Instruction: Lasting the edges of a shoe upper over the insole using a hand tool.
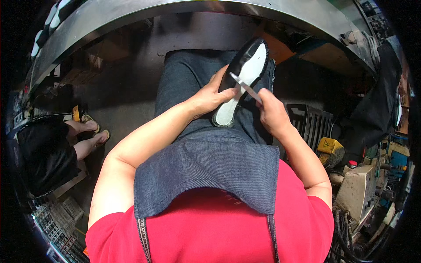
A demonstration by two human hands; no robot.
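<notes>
A black shoe upper (237,66) with a white sole piece (253,66) facing up rests over my lap, its toe pointing away and to the right. My left hand (214,94) grips it at the middle, thumb across the white piece and fingers round the left side. In my closed right hand (272,113) is a narrow metal blade (246,87), which looks like a knife. Its tip lies over the shoe's waist, just beyond my left thumb; whether it touches cannot be made out. My fingers hide its handle.
A metal bench edge (210,6) curves across the far side. At the left sits another person, whose sandalled foot (101,137) shows. To the right are a dark slatted crate (316,125), a yellow box (330,145) and a beige machine (357,188) with a red button.
</notes>
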